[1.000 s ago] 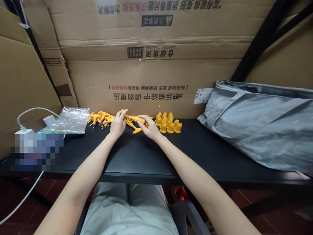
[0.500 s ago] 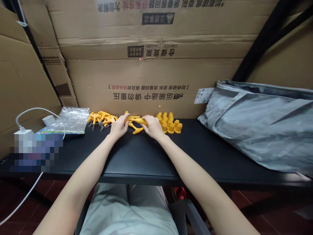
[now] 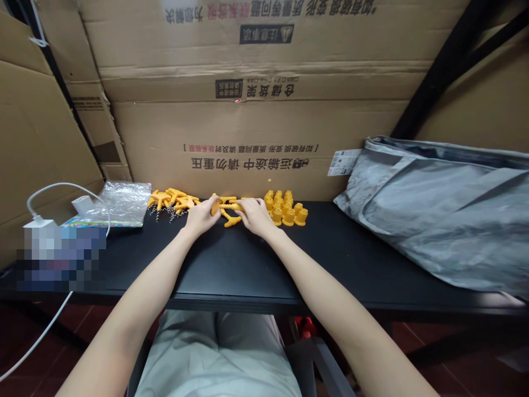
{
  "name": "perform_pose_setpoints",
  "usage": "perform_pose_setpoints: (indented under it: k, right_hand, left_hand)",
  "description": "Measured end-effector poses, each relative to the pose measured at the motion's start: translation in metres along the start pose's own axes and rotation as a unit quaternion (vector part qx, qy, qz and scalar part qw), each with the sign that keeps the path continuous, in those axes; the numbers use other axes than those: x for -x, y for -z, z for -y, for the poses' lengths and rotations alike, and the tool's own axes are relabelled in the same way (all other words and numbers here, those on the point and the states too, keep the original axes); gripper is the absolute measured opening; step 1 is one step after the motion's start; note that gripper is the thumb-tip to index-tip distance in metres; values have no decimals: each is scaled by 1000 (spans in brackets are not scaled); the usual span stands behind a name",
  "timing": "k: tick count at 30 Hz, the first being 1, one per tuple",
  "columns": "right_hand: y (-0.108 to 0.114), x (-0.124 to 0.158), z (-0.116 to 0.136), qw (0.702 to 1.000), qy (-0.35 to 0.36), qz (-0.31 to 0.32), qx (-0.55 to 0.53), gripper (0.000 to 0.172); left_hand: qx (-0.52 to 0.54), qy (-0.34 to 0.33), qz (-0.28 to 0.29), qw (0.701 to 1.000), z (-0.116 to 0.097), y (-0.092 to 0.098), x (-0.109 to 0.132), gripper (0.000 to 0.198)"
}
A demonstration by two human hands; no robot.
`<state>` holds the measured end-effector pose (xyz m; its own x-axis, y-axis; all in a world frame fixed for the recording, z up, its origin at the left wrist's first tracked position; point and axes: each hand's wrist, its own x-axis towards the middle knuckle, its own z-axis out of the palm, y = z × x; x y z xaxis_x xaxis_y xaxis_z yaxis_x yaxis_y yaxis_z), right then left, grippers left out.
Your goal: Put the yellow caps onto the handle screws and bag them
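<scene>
Both my hands meet at the back of the black table, over a small heap of orange plastic parts. My left hand pinches the round left end of a long orange part. My right hand grips the same part's right end, fingers curled over it. More orange pieces lie just under and between the hands. A pile of orange star-shaped parts with metal springs lies left of my left hand. Several upright orange caps stand right of my right hand.
Cardboard boxes wall off the back and left. A clear plastic bag and a white charger with cable lie at the left. A large grey fabric bag fills the right side of the table.
Both hands have drawn closer together on the long orange part, and it has dropped from slightly raised down toward the table. My right hand shifted left.
</scene>
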<state>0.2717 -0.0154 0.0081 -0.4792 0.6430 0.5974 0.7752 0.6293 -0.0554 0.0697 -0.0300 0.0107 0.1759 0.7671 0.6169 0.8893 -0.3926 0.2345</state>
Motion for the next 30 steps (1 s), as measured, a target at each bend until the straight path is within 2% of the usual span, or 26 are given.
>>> perform_pose_setpoints:
  k: [6, 11, 14, 25, 30]
  right_hand:
    - [2, -1, 0, 999, 0, -15, 29, 21]
    - [0, 1, 0, 999, 14, -22, 18, 25]
    - [-3, 2, 0, 1000, 23, -17, 1, 28]
    - [-6, 0, -1, 999, 18, 4, 30, 20]
    - [-5, 1, 0, 1000, 9, 13, 24, 27]
  left_hand:
    - [-19, 18, 17, 1000, -3, 0, 0, 38]
    - [-26, 27, 31, 999, -4, 2, 0, 38]
    - [-32, 25, 33, 999, -4, 2, 0, 39]
    - [-31, 21, 48, 998, -5, 1, 0, 40]
    - [-35, 24, 52, 998, -4, 1, 0, 42]
